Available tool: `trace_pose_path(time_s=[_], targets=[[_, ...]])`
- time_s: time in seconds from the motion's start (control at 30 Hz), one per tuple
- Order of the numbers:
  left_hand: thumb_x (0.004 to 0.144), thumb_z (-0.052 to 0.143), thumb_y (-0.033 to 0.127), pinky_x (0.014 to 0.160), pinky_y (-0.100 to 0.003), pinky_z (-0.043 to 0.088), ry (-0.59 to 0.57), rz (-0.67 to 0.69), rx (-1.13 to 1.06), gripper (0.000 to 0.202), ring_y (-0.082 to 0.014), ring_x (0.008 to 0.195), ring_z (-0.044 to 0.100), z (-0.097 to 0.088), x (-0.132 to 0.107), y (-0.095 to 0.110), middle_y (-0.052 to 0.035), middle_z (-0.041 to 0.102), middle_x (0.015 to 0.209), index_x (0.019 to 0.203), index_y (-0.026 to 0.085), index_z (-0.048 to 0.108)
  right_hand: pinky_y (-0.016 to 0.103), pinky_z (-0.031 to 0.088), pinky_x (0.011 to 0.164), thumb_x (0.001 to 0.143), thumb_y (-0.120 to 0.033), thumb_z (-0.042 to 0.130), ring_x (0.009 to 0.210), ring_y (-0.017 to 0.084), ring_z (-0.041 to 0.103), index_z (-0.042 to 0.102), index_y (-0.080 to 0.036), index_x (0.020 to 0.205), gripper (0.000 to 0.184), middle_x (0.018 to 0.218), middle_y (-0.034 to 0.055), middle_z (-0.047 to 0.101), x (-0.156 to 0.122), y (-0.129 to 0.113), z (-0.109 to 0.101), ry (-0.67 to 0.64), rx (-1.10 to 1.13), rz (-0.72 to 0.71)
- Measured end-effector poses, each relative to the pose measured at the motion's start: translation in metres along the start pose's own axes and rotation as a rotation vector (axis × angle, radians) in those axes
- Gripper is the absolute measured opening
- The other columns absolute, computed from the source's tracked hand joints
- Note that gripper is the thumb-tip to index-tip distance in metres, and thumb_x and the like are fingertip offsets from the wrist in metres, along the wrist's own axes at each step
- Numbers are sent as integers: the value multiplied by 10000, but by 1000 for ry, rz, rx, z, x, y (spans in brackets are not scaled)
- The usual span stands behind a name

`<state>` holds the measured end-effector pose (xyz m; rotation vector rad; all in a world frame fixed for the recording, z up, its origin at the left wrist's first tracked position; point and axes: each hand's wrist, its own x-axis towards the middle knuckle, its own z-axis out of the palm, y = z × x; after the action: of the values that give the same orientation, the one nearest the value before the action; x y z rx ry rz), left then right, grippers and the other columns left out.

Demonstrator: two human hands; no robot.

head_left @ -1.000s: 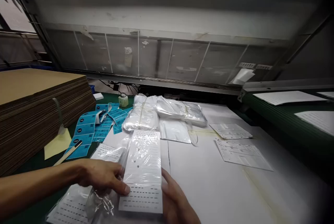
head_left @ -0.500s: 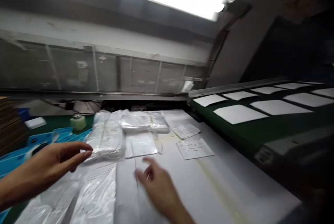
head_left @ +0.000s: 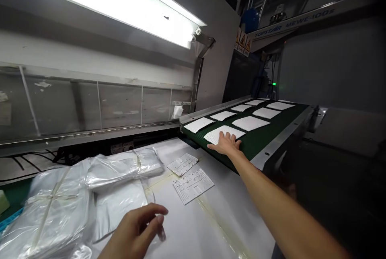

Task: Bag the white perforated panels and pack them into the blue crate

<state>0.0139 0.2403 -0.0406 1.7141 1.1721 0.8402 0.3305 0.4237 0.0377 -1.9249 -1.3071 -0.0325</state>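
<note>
My right hand (head_left: 225,144) reaches far out to the green conveyor belt (head_left: 265,132) and lies flat, fingers spread, on the nearest white perforated sheet (head_left: 233,132). Several more white sheets (head_left: 250,122) lie in two rows along the belt. My left hand (head_left: 137,229) hovers low over the white table (head_left: 211,218), fingers loosely curled and pinching the edge of a clear plastic bag (head_left: 117,204). Bundles of clear bags (head_left: 120,168) tied with bands lie to the left.
Two printed white sheets (head_left: 193,184) lie on the table between my hands. A long lit lamp (head_left: 120,7) hangs above a clear guard panel (head_left: 99,104). Machinery with warning signs (head_left: 243,42) stands behind the belt. Dark floor lies to the right.
My head has turned right, away from the cardboard stack and blue labels. My right hand left the white sheet on the table and stretched out to the belt. My left hand stayed low by the bags.
</note>
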Motion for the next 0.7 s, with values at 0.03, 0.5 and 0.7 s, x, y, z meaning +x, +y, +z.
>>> trace_pose_path(time_s=[0.03,0.5,0.7], targets=[[801,470,565,712,-274,440,0,-12,-61,456,-199,748,605,5,-3,-3,-40,691,743,994,187,638,589,172,1046,840,-403,565,1289,311,314,505,-182,1213,438,1364,90,417,-1,2,-5,15,28,1],[727,569,596,350,-210,289,408,-299,-811,614,-47,343,385,4,-9,1,-96,692,916,1150,155,507,428,562,700,862,-543,389,913,278,659,499,-104,1190,559,1002,154,675,-277,-63,7,-560,1172,312],[618,688,470,658,-385,566,644,-364,-566,400,-313,879,658,-41,-29,-67,-47,717,845,932,230,629,394,385,988,870,-576,356,1247,255,430,267,-149,1380,672,1382,164,421,-142,-66,37,-157,389,-165]])
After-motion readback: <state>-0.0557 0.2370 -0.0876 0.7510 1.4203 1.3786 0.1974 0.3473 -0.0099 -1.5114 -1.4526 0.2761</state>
